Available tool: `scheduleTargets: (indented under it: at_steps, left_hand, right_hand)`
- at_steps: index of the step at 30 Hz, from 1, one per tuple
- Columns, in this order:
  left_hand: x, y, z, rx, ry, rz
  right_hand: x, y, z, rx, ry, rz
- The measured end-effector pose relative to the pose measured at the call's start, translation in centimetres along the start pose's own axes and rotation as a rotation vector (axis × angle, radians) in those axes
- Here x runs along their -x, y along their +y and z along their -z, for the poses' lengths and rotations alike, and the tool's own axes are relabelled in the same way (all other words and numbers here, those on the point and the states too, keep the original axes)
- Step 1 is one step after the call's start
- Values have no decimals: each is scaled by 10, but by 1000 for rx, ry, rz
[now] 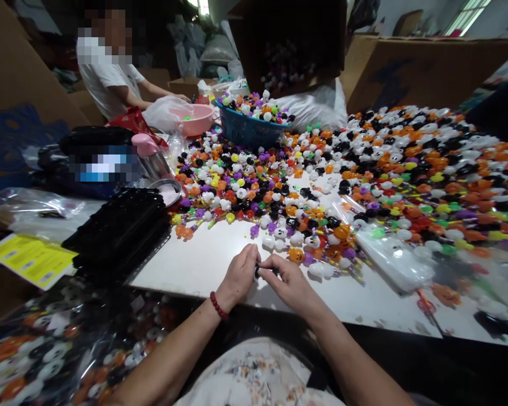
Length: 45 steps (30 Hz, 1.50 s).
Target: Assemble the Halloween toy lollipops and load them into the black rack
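Observation:
Both of my hands meet over the white table [182, 270] near its front edge. My left hand [240, 272], with a red bead bracelet on the wrist, is closed around a small dark object [257, 272] that is mostly hidden by the fingers. Thumb and fingers of my right hand [288, 282] pinch at the same dark piece from the right. Just beyond the hands lies a wide pile of small colourful figures [296, 255], among them orange pumpkins and white, black and purple heads.
A stack of black trays [121, 231] stands on the left, near yellow label sheets [29, 260]. Clear plastic bags [393, 254] and red scissors [426, 305] lie right. Behind are a blue basket [249, 127], a pink basin [195, 119] and a person [110, 73] in white.

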<state>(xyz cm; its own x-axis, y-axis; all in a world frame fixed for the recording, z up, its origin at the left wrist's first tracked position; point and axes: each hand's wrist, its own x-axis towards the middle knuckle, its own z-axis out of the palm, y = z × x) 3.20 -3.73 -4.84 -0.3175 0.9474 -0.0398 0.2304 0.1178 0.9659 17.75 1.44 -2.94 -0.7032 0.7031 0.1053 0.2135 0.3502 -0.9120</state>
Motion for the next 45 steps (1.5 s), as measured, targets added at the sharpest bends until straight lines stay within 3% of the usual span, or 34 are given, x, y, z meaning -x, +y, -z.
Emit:
scheduleTargets:
  at_steps: [4, 7, 11, 13, 15, 18, 21, 24, 26, 29, 32, 36, 39, 42, 45]
  left_hand:
    - [-6, 7, -3, -26, -10, -25]
    - [-24, 2, -4, -137, 69, -7]
    - [-61, -18, -5, -438, 187, -97]
    - [-78, -26, -4, -581, 185, -142]
    - [-88, -30, -3, -675, 166, -119]
    - [-83, -23, -1, -659, 196, -63]
    - [-60, -11, -1, -417, 140, -18]
    - [-42, -8, -4, -117, 4, 13]
    - [-46, -12, -7, -52, 58, 16]
    - [-74, -19, -12, -238, 206, -74]
    - [-110, -20, -20, -477, 196, -146]
    - [-139, -20, -29, -485, 145, -88]
    - [-140, -24, -26, -414, 180, -79]
    - [-123, -25, -15, -328, 227, -39]
    - [-92, -18, -1, 12, 113, 24]
  right_hand:
    - [-1, 13, 5, -63, 27, -14]
    - [-9, 23, 39, 37, 219, -36]
    - [-23, 30, 92, 475, 592, 85]
    - [-29, 33, 100, 696, 661, 171]
    - [-34, 37, 89, 777, 576, 229]
    - [-39, 46, 50, 784, 378, 332]
    - [-43, 57, 12, 768, 266, 397]
    - [-44, 66, -3, 702, 255, 408]
    - [-43, 68, -1, 650, 272, 370]
    - [-36, 64, 7, 558, 284, 244]
    - [-24, 59, 14, 454, 275, 141]
    - [-11, 56, 24, 317, 239, 62]
    - [-6, 55, 32, 219, 248, -8]
    - [-4, 52, 38, 94, 308, -77]
    - [-6, 45, 41, -23, 356, -79]
